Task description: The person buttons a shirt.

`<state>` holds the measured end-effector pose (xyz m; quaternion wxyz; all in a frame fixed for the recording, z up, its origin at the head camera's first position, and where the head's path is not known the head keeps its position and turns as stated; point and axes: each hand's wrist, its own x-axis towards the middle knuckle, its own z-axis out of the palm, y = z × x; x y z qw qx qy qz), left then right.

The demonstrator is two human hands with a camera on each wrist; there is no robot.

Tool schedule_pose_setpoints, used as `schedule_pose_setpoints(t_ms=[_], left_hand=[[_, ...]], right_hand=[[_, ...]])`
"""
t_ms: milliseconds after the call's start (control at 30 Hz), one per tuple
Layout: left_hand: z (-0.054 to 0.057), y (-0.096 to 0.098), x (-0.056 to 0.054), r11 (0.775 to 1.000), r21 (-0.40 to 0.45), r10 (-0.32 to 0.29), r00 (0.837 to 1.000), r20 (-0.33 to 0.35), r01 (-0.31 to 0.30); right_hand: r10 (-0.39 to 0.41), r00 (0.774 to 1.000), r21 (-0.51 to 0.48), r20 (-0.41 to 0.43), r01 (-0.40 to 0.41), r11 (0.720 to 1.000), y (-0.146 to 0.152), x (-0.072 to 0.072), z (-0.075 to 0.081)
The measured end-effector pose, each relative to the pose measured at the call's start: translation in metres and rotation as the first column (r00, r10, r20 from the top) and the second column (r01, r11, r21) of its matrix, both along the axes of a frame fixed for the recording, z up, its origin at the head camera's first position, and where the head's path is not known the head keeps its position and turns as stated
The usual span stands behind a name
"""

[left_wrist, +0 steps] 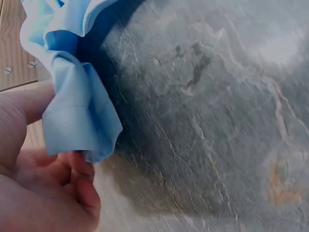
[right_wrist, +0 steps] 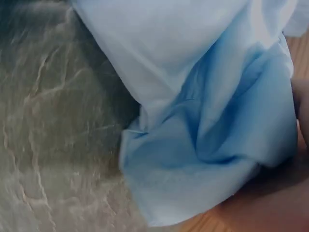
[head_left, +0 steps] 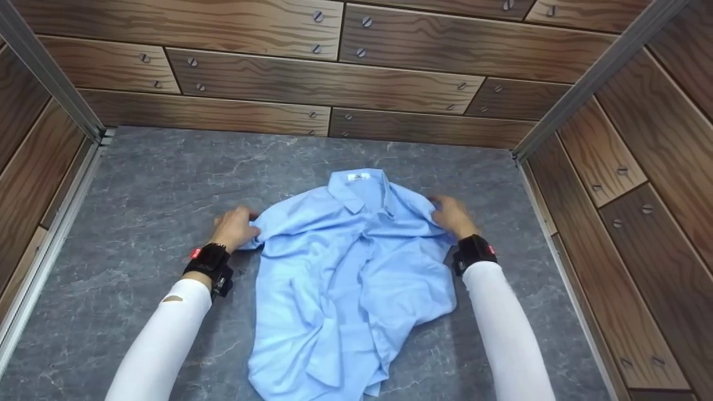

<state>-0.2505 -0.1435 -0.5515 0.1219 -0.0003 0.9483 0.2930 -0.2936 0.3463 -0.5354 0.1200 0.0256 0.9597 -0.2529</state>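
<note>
On the grey marbled surface (head_left: 195, 167), around midway between its left and right edges and well short of the far one, lies the light blue shirt (head_left: 312, 245), front upward, its two front halves parted in a gap down the middle. Its collar (head_left: 346, 192), with a white label (head_left: 358, 176) inside, points to the far edge; the long axis runs from there back toward me, and the rumpled lower end passes out of the bottom of my view. My left hand (head_left: 237, 227) pinches the sleeve end (left_wrist: 72, 125) on my left between thumb and fingers. My right hand (head_left: 452, 216) grips the other sleeve (right_wrist: 188, 193), though the cloth hides most of those fingers from the wrist view. I judge the step in hand to be handling the shirt by both sleeves at once; whether I am spreading or lifting it, I cannot tell. The next move seems to call for level hands and an even, gentle pull, since the loose body could bunch further. Farther out, black wrist straps (head_left: 209, 264) sit above white sleeves (head_left: 509, 328) on my arms, and the wood-patterned wall (head_left: 328, 78) stands along the far edge.
</note>
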Motion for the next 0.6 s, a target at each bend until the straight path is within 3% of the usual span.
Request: schedule_pose_setpoints(t_ms=[167,267,333,467,600], left_hand=[[0.003,0.005,-0.001,0.999,-0.004,0.034,0.999,-0.011,-0.034],[0.003,0.008,-0.002,0.998,0.031,0.061,0.996,-0.067,-0.059],[0.004,0.01,-0.003,0.995,0.073,0.078,0.991,-0.113,-0.07],[0.01,0.008,-0.008,0.977,0.182,0.151,0.964,-0.217,-0.112],[0.025,0.004,-0.018,0.956,0.233,0.247,0.914,-0.321,-0.176]], right_hand=[[-0.03,1.0,0.11,0.007,0.029,0.994,-0.012,0.002,0.002],[0.009,0.996,0.19,-0.089,0.008,0.982,-0.021,0.002,0.003],[0.052,0.982,0.25,-0.183,-0.005,0.968,-0.026,0.0,0.004],[0.116,0.912,0.328,-0.393,0.021,0.944,-0.033,-0.004,0.01],[0.121,0.802,0.345,-0.585,0.111,0.932,-0.031,-0.013,0.019]])
